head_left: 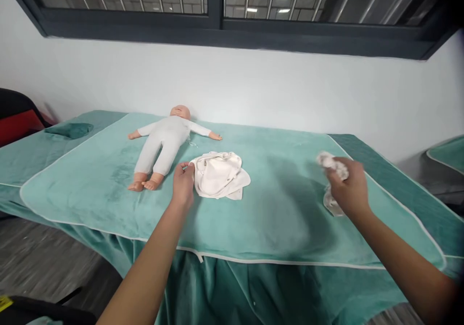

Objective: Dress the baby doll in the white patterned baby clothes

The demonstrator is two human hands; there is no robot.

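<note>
A green-covered bed point(253, 238) is seen nearest. On it, the left edge of a loosely folded cloth point(219, 175) is pinched by the left hand point(183, 182). Well to the right, a crumpled cloth point(325, 160) is clamped in the right hand point(348, 185). Farther back, a white-clothed doll point(166, 136) is laid face-up, arms spread, below a dark-framed window point(217, 23).

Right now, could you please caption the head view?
Left hand touching white cloth, right hand gripping crumpled fabric, doll nearby.

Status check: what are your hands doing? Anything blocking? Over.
Left hand at edge of cream cloth, grip unclear. Right hand clutching crumpled cloth. Doll beyond left hand, seemingly not blocking.
</note>
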